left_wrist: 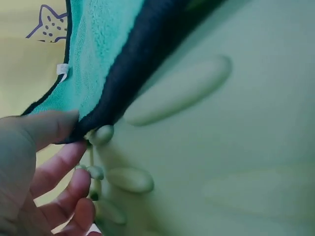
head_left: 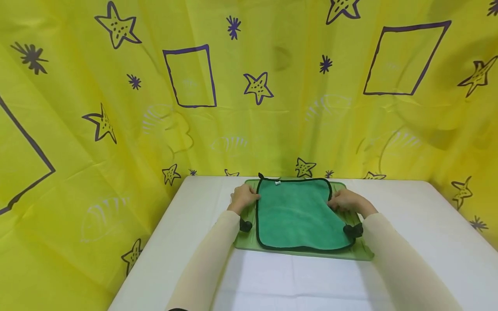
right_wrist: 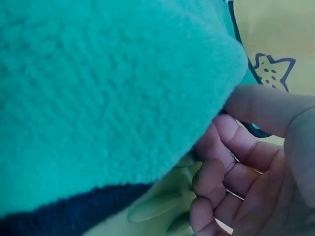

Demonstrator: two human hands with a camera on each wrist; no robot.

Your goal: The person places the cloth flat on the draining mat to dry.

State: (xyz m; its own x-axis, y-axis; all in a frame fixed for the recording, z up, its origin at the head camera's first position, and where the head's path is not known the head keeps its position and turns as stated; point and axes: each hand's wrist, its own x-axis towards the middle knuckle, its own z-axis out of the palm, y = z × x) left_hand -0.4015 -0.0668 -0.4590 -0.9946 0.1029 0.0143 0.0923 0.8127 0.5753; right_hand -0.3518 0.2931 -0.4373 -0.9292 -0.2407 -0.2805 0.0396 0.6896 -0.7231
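Observation:
A green cloth (head_left: pixel 295 216) with a black bound edge and a small white tag lies spread over a light green board (head_left: pixel 249 242) with raised oval bumps. My left hand (head_left: pixel 244 198) pinches the cloth's left edge between thumb and forefinger; in the left wrist view the dark edging (left_wrist: pixel 128 73) lifts off the bumpy surface there. At the opposite side my right hand (head_left: pixel 347 202) pinches the right edge, pulling it up so the cloth slants inward. Seen from the right wrist, the thumb presses the edge against the forefinger, the other fingers curling below.
The board rests on a white table (head_left: pixel 210 207), near its back edge. Behind and to both sides hangs a yellow curtain (head_left: pixel 272 129) printed with purple stars and squares. Dark wrist cameras (head_left: pixel 353 230) are strapped at both wrists, over pale sleeves.

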